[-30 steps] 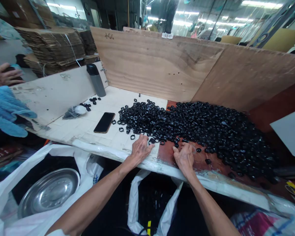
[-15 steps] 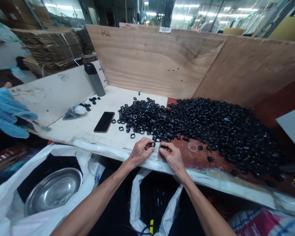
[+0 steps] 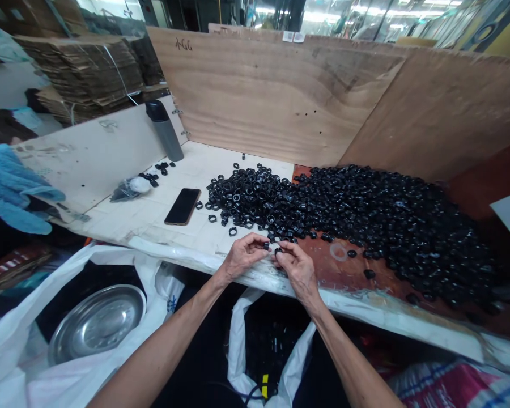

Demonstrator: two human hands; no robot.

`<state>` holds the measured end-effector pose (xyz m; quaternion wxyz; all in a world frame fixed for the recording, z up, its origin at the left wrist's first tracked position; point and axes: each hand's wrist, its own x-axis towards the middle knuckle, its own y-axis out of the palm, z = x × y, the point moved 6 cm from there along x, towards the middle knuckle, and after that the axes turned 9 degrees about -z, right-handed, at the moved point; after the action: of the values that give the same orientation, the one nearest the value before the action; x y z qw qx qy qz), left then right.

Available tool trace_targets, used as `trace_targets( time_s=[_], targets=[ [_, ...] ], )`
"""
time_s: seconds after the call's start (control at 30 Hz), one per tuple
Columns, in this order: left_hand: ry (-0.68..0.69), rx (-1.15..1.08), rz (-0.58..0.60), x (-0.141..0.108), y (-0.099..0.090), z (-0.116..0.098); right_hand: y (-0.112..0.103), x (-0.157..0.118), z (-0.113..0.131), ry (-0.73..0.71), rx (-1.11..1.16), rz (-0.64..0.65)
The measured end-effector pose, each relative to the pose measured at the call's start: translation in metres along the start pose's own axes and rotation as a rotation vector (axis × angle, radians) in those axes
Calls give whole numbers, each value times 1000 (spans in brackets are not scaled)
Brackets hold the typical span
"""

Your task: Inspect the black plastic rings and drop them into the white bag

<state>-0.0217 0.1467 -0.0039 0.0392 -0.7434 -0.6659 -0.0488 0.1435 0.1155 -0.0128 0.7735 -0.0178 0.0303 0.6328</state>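
Note:
Near the table's front edge, my left hand (image 3: 245,256) pinches a small black ring (image 3: 266,246) between thumb and fingertips. Close beside it, my right hand (image 3: 296,266) has its fingers closed on another small black part (image 3: 277,251), which looks like a cap or ring; its exact shape is partly covered. A narrow gap separates the two held pieces. Just beyond my fingertips spreads a big heap of black rings (image 3: 255,195), which runs on to the right as a denser pile of black parts (image 3: 391,209).
A phone (image 3: 182,206), a grey bottle (image 3: 166,133) and a plastic bag of parts (image 3: 130,189) are on the left of the table. Wooden boards (image 3: 259,90) wall the back. Below hang an open white sack (image 3: 238,340) and another sack holding a metal basin (image 3: 104,323).
My view has shifted slightly. The two hands have come a little closer together, and the held parts are turned more into view at the fingertips.

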Motion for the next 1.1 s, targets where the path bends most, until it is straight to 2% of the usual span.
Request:
trace_targets(
  time_s=[0.1,0.23,0.43,0.6,0.67,0.77,0.93,1.1],
  targets=[
    [119,158,-47,0,-2,-3,-1,-2,3,-13,4,-19],
    [201,249,-36,-1,1,-2,-1,-3,19,-228,-79,-45],
    [93,169,-22,-3,3,5,1,2,8,-215,-94,-50],
    [5,-3,-4,-6,4,7,1,-7,25,-444,-301,-23],
    [-16,-55,-3,-7,5,8,0,-11,33,-493,-356,-22],
    [3,-52,15,-8,5,5,1,-13,37,-500,-400,-15],
    [176,31,16,-8,3,-6,3,-12,35,-462,-418,-35],
    [237,62,10,-9,2,-11,8,-12,33,-391,-519,-48]
  ],
)
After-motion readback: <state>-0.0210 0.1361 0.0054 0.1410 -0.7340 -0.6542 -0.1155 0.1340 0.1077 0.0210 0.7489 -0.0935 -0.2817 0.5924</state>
